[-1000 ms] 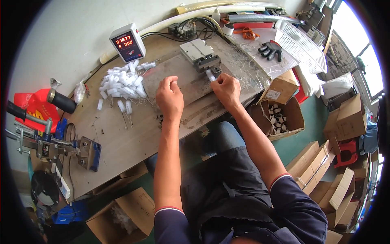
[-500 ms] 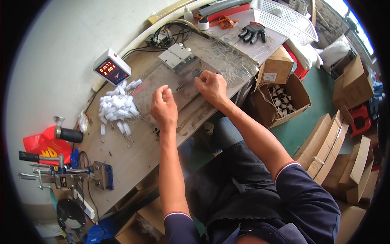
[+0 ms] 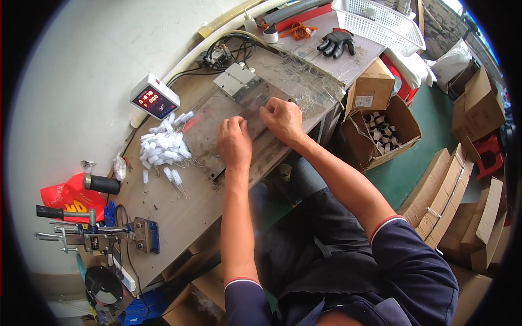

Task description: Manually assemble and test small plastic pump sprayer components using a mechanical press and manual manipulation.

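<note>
My left hand (image 3: 235, 143) is closed, its fingers curled together over the metal plate (image 3: 209, 117) on the bench. Close by on its right, my right hand (image 3: 284, 119) is also closed, thumb and fingers pressed together near the plate's right part. Whatever either hand pinches is too small or hidden to name. Just beyond them sits a grey metal block fixture (image 3: 237, 79). To the left of my left hand lies a pile of white bristle brushes with thin wire stems (image 3: 163, 145). A few of these brushes (image 3: 173, 176) lie apart, nearer me.
A box with a red digital display (image 3: 155, 98) stands behind the brushes. Thin wire pieces (image 3: 318, 81) litter the bench's right end, near a black glove (image 3: 337, 43) and a white basket (image 3: 375, 27). A lever clamp device (image 3: 98, 239) stands left. Cardboard boxes (image 3: 380, 136) stand right.
My left hand has moved right, closer to my right hand, and its fingers have closed in. A small wire loop seen between the hands is now hidden. The display's digits have changed.
</note>
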The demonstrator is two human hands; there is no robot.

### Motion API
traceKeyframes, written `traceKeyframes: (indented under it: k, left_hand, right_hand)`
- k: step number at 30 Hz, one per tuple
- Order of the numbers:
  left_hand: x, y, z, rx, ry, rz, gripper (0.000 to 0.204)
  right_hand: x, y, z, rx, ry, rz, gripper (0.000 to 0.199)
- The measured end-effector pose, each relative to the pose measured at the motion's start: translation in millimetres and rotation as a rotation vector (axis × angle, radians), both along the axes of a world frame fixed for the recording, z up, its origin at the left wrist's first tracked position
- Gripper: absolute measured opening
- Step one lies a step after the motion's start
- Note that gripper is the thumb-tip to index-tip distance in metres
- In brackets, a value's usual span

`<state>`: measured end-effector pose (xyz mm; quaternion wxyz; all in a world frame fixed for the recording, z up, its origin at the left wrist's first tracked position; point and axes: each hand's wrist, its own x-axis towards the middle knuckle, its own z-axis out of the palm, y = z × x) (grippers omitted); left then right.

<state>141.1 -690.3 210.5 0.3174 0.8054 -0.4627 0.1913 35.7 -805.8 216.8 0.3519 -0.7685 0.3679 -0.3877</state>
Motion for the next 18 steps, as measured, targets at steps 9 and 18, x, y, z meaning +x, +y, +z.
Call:
traceKeyframes:
  k: [9, 18]
  left_hand:
    - [-5, 17, -5, -0.078, -0.036, 0.054, 0.005]
    - [-5, 20, -1, -0.141, -0.018, 0.001, 0.010]
  right_hand:
    - [-6, -4, -3, 0.113, -0.078, 0.045, 0.024]
    - [-8, -8, -7, 0.178, -0.292, 0.296, 0.038]
